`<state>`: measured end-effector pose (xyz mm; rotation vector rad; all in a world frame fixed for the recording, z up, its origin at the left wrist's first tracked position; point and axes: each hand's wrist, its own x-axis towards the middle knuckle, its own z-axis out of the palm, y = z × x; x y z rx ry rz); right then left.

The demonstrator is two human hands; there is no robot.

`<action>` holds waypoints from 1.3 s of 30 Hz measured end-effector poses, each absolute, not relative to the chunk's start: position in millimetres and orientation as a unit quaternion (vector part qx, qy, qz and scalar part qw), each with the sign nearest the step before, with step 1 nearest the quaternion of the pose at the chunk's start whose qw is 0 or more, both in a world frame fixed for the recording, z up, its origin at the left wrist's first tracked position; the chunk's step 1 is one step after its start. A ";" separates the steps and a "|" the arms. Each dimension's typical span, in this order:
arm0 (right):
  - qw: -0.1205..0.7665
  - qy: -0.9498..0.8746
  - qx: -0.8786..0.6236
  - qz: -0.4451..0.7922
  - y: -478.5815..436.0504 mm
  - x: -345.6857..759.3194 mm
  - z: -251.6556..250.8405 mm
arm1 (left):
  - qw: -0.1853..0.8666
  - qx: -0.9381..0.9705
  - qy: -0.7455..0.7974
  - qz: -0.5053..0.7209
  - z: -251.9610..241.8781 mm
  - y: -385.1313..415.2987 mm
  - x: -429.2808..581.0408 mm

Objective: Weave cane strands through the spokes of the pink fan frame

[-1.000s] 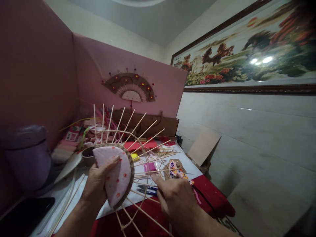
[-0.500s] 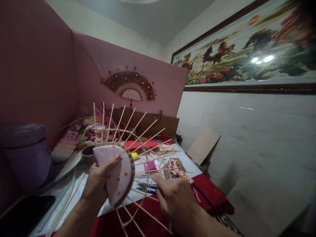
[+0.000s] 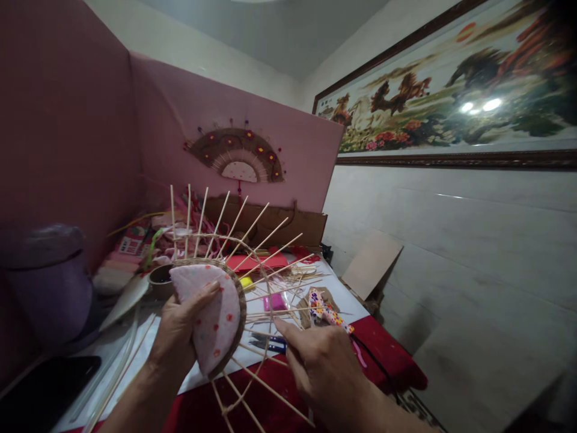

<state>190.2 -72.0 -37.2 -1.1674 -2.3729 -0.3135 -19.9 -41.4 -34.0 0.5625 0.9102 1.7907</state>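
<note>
My left hand (image 3: 180,325) grips a half-round base (image 3: 216,319) covered in pale cloth with red dots, thumb on its face. Brown cord edges its curve. Thin wooden sticks (image 3: 255,228) fan out from that edge, and a ring of twine (image 3: 241,242) crosses them partway along. My right hand (image 3: 322,361) is at the right of the fan frame. Its index finger is stretched out, with the tip at the twine by a stick; the other fingers are bent and partly hidden. I see nothing held in it.
Behind the sticks lie blue-handled snips (image 3: 274,344), a pink packet (image 3: 274,302), a flower-patterned glue gun (image 3: 329,313) and loose sticks (image 3: 306,275). A tape roll (image 3: 160,276), a purple bin (image 3: 49,288) and a phone (image 3: 49,385) are on the left. A decorated fan (image 3: 234,147) hangs ahead.
Almost nothing differs. My right index fingertip has shifted very slightly along the twine; the left hand and the fan frame stay in place.
</note>
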 end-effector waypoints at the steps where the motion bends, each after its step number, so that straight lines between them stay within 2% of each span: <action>1: 0.243 -0.865 -0.424 -0.116 -72.9 190.4 -37.8 | 0.504 0.236 0.375 0.741 -34.0 -41.5 -19.8; 12: 0.309 -0.875 -0.371 -0.037 -83.5 193.8 -37.4 | 0.501 0.199 0.371 0.757 -30.6 -41.6 -20.6; 19: 0.285 -0.890 -0.355 -0.036 -85.9 220.4 -29.5 | 0.513 0.149 0.359 0.765 -24.0 -39.3 -26.0; 23: 0.297 -0.889 -0.346 0.032 -87.5 236.2 -17.1 | 0.541 0.143 0.337 0.757 -24.9 -38.4 -32.0; 26: 0.302 -0.879 -0.341 0.140 -84.7 247.1 -12.7 | 0.572 0.144 0.329 0.737 -26.2 -39.2 -34.8; 31: 0.312 -0.849 -0.333 0.266 -77.2 248.9 -23.7 | 0.598 0.117 0.332 0.720 -22.7 -42.1 -31.1; 35: 0.324 -0.856 -0.307 0.261 -75.3 230.4 -41.9 | 0.612 0.103 0.335 0.709 -22.5 -42.0 -27.5; 39: 0.372 -0.874 -0.256 0.180 -76.3 215.9 -58.0 | 0.605 0.091 0.328 0.720 -25.8 -39.7 -28.0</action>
